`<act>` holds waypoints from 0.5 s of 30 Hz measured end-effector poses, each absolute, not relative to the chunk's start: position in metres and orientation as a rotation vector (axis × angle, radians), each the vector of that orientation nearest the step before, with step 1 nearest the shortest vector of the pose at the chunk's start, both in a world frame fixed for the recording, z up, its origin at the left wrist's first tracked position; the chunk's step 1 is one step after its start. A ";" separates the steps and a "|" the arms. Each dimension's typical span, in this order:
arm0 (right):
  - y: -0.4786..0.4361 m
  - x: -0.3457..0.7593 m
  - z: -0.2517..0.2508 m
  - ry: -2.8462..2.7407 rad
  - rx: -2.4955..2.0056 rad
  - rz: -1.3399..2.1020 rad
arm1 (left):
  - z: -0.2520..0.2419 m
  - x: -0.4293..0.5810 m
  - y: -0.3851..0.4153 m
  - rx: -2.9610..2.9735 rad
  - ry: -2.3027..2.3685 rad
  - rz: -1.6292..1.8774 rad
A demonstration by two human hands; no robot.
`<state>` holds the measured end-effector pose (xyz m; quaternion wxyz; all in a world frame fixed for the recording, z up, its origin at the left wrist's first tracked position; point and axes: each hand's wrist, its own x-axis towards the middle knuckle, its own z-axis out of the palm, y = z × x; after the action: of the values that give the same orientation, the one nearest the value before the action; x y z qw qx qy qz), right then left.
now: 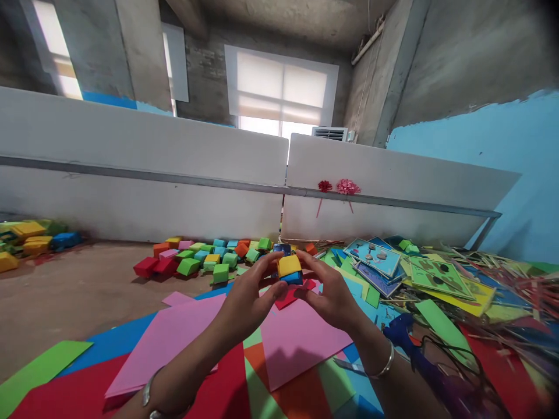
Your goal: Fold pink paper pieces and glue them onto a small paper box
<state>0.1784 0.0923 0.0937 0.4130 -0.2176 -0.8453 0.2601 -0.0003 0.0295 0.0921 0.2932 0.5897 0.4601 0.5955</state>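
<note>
Between my two hands is a small yellow and blue cube (289, 266), its yellow face up and blue below; it looks made of card or foam sheet. My left hand (248, 297) grips it from the left with fingers and thumb curved round. On the other side, my right hand (329, 294) has its fingertips against the cube. Pink sheets (301, 343) lie under the hands, and a small red piece (290, 298) shows just below the cube. A dark blue item (282, 249) is partly hidden behind it.
Several coloured cubes (187, 266) are heaped ahead on the left. Decorated panels (375, 256) and thin sticks (519, 285) pile up on the right. A blue-purple glue gun (399, 331) with a dark cord lies by my right forearm. White boards (196, 209) stand across the back.
</note>
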 end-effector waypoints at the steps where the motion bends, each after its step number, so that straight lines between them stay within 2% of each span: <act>1: 0.093 0.178 0.094 -2.106 -0.545 0.663 | 0.092 0.000 0.030 1.548 1.205 1.574; 15: 0.094 0.169 0.082 -2.047 -0.616 0.566 | 0.091 0.001 0.030 1.680 1.404 1.484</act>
<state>0.1686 0.0942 0.0822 0.4486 -0.2492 -0.8272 0.2289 0.0010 0.0301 0.0914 0.2460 0.6156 0.5145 0.5439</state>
